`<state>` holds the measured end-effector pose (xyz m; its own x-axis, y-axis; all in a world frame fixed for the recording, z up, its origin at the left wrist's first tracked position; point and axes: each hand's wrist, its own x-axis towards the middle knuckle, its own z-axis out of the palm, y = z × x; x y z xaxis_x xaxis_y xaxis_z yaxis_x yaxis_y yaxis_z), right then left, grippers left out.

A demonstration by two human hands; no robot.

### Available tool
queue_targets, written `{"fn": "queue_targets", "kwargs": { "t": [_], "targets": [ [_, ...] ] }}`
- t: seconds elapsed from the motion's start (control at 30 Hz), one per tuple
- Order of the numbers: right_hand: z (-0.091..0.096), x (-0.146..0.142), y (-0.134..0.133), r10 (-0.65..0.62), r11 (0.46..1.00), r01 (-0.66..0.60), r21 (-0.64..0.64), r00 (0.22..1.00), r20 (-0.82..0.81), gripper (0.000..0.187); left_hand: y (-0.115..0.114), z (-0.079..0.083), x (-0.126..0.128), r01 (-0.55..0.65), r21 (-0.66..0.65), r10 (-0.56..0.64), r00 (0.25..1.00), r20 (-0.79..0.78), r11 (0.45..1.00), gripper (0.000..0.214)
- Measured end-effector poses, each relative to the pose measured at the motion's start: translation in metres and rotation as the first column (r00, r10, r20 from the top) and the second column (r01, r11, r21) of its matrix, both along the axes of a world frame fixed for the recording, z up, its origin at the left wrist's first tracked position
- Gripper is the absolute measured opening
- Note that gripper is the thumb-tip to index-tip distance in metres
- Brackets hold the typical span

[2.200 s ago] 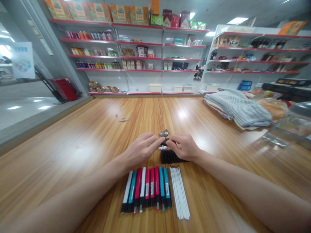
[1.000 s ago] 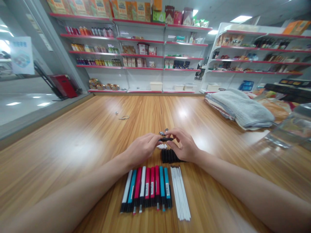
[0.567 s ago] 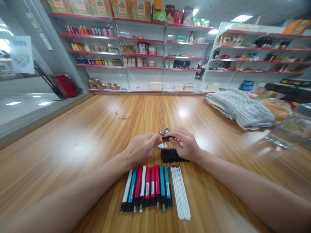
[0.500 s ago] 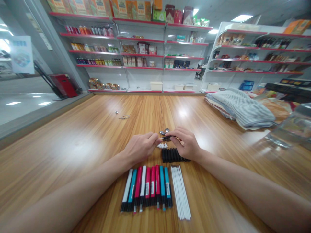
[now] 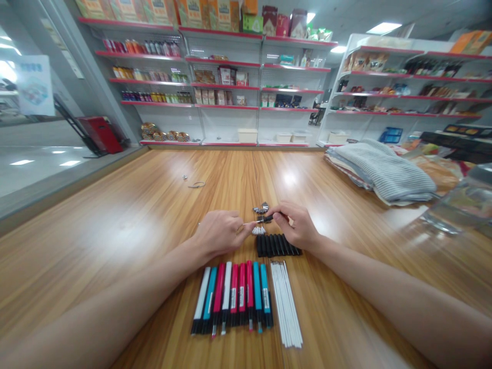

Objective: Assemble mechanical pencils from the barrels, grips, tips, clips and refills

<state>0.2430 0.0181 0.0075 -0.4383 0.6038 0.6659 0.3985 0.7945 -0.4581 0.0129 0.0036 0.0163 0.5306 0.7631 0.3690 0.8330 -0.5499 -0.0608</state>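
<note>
My left hand (image 5: 220, 233) is closed, pinching a thin white pen refill (image 5: 258, 222) between thumb and fingers. In my right hand (image 5: 295, 224) is a black pen grip (image 5: 268, 218), held by thumb and fingertips. The refill's tip points at the grip; whether it sits inside is too small to tell. Just below the hands lie a row of black pen grips (image 5: 274, 246) and a cluster of small white parts (image 5: 259, 231). Small silver parts (image 5: 262, 208) lie beyond. Nearer me are several pink, blue and white pen barrels (image 5: 241, 292) and a bundle of white refills (image 5: 286, 307).
Folded striped cloth (image 5: 392, 169) lies at the table's right, beside a clear container (image 5: 457, 200). A thin ring-shaped piece (image 5: 197, 184) and a tiny silver part (image 5: 185, 177) lie farther left. Stocked shelves (image 5: 226, 106) stand behind the wooden table (image 5: 115, 246).
My hands have drawn slightly apart, the left one shifting a little left. More of the refill and the black pen grip shows between them.
</note>
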Motion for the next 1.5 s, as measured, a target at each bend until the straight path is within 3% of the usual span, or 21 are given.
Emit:
{"fn": "queue_targets", "kwargs": {
  "t": [0.2, 0.33, 0.47, 0.57, 0.63, 0.67, 0.77, 0.87, 0.93, 1.0, 1.13, 1.33, 1.5],
  "targets": [
    [-0.001, -0.003, 0.000, 0.065, 0.998, -0.065, 0.005, 0.996, 0.053, 0.017, 0.003, -0.003, -0.002, -0.116, 0.000, 0.115, 0.992, -0.044, 0.993, 0.077],
    [-0.001, -0.001, 0.000, 0.040, 0.999, -0.040, -0.017, 0.999, 0.019, 0.018, 0.002, -0.003, 0.000, -0.148, 0.015, 0.149, 0.988, -0.038, 0.989, 0.076],
    [-0.006, 0.005, 0.008, -0.065, 0.981, 0.046, -0.188, 0.993, -0.097, 0.021, 0.003, -0.003, -0.001, -0.180, 0.038, 0.181, 0.983, -0.031, 0.983, 0.076],
    [-0.011, 0.016, 0.024, -0.135, 0.921, 0.064, -0.385, 0.978, -0.161, 0.022, 0.005, -0.004, -0.003, -0.206, 0.063, 0.208, 0.978, -0.029, 0.976, 0.076],
    [-0.011, 0.027, 0.038, -0.127, 0.848, 0.016, -0.530, 0.977, -0.172, 0.022, 0.006, -0.004, -0.005, -0.212, 0.075, 0.215, 0.976, -0.032, 0.974, 0.075],
    [-0.009, 0.035, 0.045, -0.098, 0.787, -0.026, -0.617, 0.981, -0.167, 0.023, 0.006, -0.004, -0.005, -0.212, 0.077, 0.215, 0.976, -0.035, 0.974, 0.074],
    [0.004, 0.060, 0.059, 0.076, 0.533, -0.109, -0.839, 0.994, -0.081, 0.027, 0.005, -0.004, -0.006, -0.208, 0.072, 0.211, 0.976, -0.044, 0.975, 0.074],
    [0.018, 0.079, 0.062, 0.299, 0.310, -0.079, -0.947, 0.954, 0.018, 0.029, 0.004, -0.003, -0.006, -0.207, 0.065, 0.210, 0.977, -0.044, 0.976, 0.076],
    [0.025, 0.084, 0.060, 0.437, 0.204, -0.032, -0.978, 0.897, 0.062, 0.030, 0.004, -0.003, -0.005, -0.212, 0.065, 0.214, 0.976, -0.042, 0.975, 0.076],
    [0.029, 0.082, 0.057, 0.533, 0.149, 0.026, -0.988, 0.840, 0.103, 0.032, 0.004, -0.004, -0.006, -0.211, 0.066, 0.214, 0.976, -0.044, 0.975, 0.076],
    [0.031, 0.072, 0.052, 0.582, 0.158, 0.100, -0.982, 0.794, 0.174, 0.035, 0.004, -0.004, -0.006, -0.217, 0.079, 0.221, 0.974, -0.056, 0.973, 0.075],
    [0.031, 0.072, 0.051, 0.573, 0.153, 0.075, -0.985, 0.805, 0.150, 0.037, 0.004, -0.004, -0.006, -0.221, 0.078, 0.226, 0.972, -0.061, 0.972, 0.076],
    [0.030, 0.073, 0.050, 0.571, 0.182, 0.074, -0.980, 0.803, 0.167, 0.034, 0.005, -0.005, -0.007, -0.221, 0.079, 0.226, 0.972, -0.063, 0.972, 0.076]
  ]
}}
